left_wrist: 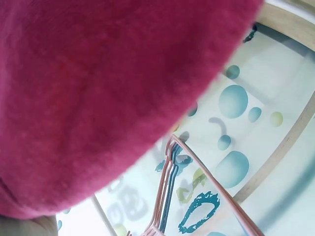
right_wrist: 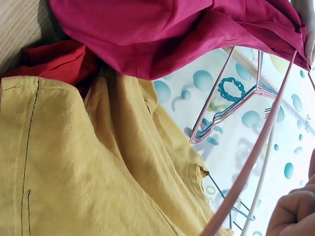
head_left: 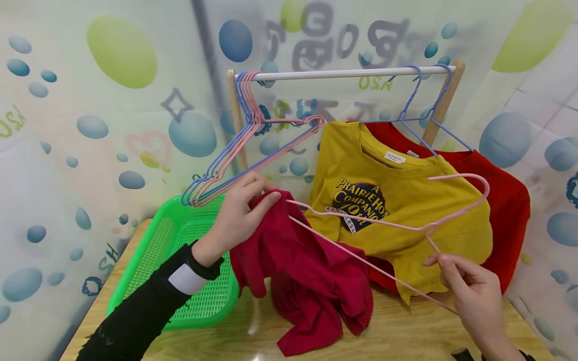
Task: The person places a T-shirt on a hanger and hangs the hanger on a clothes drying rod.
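Observation:
In the head view my left hand pinches a crimson garment at its upper left, thumb on the near side. The garment hangs in loose folds with its lower end on the table. One end of a pink clothes hanger goes into the cloth beside that hand. My right hand grips the other end of the hanger between thumb and fingers, with the hook pointing up and back to the left. Crimson cloth fills much of the left wrist view. Curled right fingers show at the right wrist view's edge.
Behind stands a rack with a white rail. Several pink and blue hangers hang at its left. A yellow T-shirt and a red garment hang at its right. A green basket sits left on the wooden table.

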Action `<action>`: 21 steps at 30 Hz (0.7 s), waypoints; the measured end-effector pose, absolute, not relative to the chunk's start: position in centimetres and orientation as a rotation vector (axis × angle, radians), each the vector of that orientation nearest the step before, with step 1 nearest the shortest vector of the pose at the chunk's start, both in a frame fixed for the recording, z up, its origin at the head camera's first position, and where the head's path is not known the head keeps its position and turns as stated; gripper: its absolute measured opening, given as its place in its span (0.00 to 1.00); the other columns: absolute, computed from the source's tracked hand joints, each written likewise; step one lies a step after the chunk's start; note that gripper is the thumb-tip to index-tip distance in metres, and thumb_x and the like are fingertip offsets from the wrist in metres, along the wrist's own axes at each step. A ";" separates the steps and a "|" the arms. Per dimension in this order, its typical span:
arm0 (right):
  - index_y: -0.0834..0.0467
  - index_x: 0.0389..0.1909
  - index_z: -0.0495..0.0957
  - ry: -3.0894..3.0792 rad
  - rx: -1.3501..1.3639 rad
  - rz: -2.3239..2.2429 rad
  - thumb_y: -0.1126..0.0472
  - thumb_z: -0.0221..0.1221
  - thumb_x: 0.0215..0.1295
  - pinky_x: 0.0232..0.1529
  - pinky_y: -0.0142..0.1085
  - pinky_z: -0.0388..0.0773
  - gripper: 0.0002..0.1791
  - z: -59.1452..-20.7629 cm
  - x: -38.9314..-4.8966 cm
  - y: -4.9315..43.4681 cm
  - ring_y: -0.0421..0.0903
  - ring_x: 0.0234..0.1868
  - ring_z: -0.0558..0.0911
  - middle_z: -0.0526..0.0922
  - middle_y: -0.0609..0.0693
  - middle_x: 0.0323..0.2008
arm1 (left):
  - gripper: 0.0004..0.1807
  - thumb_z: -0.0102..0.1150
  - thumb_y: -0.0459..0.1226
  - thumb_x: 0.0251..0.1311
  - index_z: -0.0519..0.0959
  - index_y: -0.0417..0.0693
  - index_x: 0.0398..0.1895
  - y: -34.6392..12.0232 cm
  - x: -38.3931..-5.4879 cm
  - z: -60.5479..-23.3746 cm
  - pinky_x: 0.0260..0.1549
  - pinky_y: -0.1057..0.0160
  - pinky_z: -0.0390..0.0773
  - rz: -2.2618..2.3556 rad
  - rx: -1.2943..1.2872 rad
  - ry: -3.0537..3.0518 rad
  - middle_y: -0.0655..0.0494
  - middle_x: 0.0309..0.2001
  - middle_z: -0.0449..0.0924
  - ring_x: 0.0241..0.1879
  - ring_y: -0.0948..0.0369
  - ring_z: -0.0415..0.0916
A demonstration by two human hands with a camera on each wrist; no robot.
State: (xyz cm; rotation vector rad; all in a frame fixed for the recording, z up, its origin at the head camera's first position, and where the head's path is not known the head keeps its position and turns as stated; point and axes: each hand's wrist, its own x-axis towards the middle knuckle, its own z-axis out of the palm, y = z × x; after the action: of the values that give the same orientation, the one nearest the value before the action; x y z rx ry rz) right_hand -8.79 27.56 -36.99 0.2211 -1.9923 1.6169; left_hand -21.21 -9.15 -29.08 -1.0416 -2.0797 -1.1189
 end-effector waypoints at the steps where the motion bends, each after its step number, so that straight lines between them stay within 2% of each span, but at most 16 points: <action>1: 0.71 0.32 0.79 -2.003 0.226 1.612 0.77 0.49 0.66 0.16 0.35 0.50 0.10 -37.0 -8.9 27.5 0.41 0.15 0.55 0.59 0.46 0.12 | 0.04 0.58 0.34 0.62 0.82 0.49 0.36 -9.1 -21.2 -29.1 0.25 0.67 0.63 -1.121 -1.058 -2.079 0.59 0.33 0.73 0.27 0.65 0.63; 6: 0.69 0.32 0.79 -2.046 0.259 1.562 0.77 0.49 0.66 0.15 0.35 0.51 0.10 -37.2 -9.2 27.1 0.41 0.14 0.56 0.59 0.45 0.12 | 0.04 0.58 0.34 0.63 0.82 0.47 0.35 -9.0 -20.9 -29.5 0.31 0.66 0.68 -1.147 -1.155 -2.075 0.58 0.35 0.74 0.35 0.64 0.69; 10: 0.69 0.32 0.80 -2.065 0.294 1.531 0.77 0.49 0.66 0.15 0.34 0.52 0.11 -37.3 -9.5 26.7 0.40 0.13 0.55 0.57 0.45 0.11 | 0.05 0.57 0.35 0.63 0.82 0.47 0.36 -8.8 -20.6 -29.6 0.32 0.66 0.70 -1.156 -1.199 -2.073 0.58 0.36 0.75 0.36 0.65 0.70; 17: 0.69 0.31 0.80 -2.108 0.268 1.483 0.75 0.49 0.67 0.15 0.35 0.52 0.10 -37.0 -9.6 26.1 0.40 0.13 0.55 0.57 0.44 0.10 | 0.03 0.61 0.33 0.60 0.83 0.49 0.34 -8.8 -20.4 -29.7 0.36 0.64 0.62 -1.050 -1.182 -2.073 0.59 0.34 0.75 0.34 0.63 0.64; 21: 0.68 0.32 0.80 -2.111 0.293 1.481 0.76 0.50 0.66 0.14 0.36 0.50 0.10 -36.9 -9.8 25.9 0.40 0.13 0.54 0.58 0.43 0.10 | 0.03 0.62 0.33 0.58 0.83 0.48 0.33 -8.8 -20.4 -29.8 0.37 0.62 0.61 -1.032 -1.192 -2.084 0.59 0.33 0.75 0.35 0.62 0.63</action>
State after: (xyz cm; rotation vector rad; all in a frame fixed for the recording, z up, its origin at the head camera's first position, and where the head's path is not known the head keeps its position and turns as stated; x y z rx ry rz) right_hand -9.76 25.89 -36.88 0.2929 -2.1113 1.4814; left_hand -20.40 -8.80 -29.84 -1.1923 -2.0844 -1.0321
